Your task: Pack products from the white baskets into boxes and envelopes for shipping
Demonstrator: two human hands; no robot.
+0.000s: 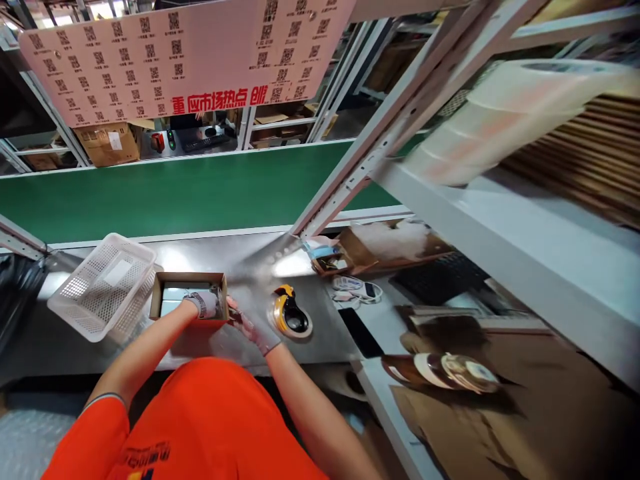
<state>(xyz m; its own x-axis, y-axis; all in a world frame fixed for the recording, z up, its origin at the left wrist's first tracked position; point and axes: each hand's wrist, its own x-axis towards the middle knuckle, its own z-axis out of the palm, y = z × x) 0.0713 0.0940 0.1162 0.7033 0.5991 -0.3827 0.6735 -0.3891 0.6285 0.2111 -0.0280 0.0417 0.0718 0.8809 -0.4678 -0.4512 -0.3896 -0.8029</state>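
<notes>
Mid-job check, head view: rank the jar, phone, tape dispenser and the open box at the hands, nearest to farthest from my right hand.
From the right hand:
1. Open box: just left of it.
2. Tape dispenser: right, on the metal bench.
3. Phone: farther right.
4. Jar: right, beyond the phone.

Packing station, apparently within a warehouse. Steel-topped bench: is bearing a yellow-and-black tape dispenser near an open carton. Green strip — seemingly a conveyor belt — is stretching along the bench's far side. Pink panel: is hanging above, displaying QR codes and red lettering. Shelf, at right: is holding tape rolls beside layered cardboard. Racks, beyond the strip: are carrying further cardboard.
</notes>
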